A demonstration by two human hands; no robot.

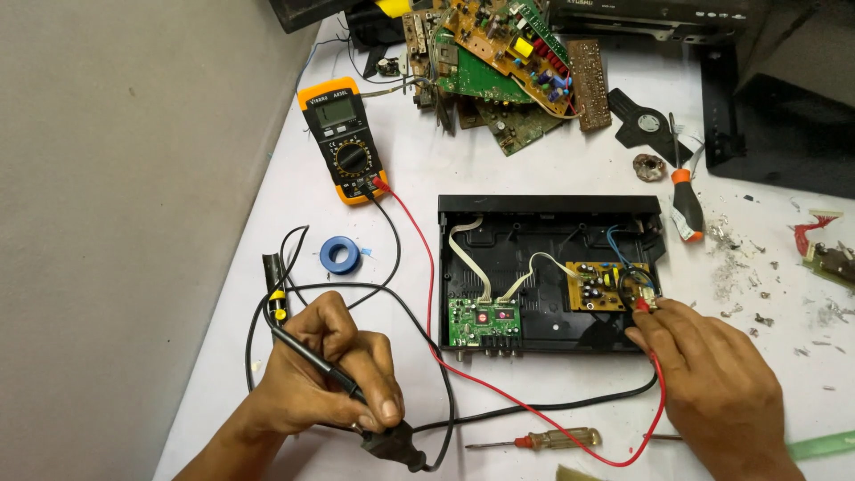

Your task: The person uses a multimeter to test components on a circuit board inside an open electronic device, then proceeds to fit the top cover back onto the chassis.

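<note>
Head view: left hand is closed around a slim black multimeter probe, tip pressed to a black power plug on the white table. Right hand pinches the red probe against the small tan power board inside the open black plastic set-top box casing. Orange-cased multimeter sits further back on the left, and a clear-handled screwdriver lies near the front edge.

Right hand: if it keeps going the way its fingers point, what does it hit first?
The right hand points up and left, red probe tip at the tan power board inside the black case. It would likely meet that board's blue wires first; depth is unclear.
</note>
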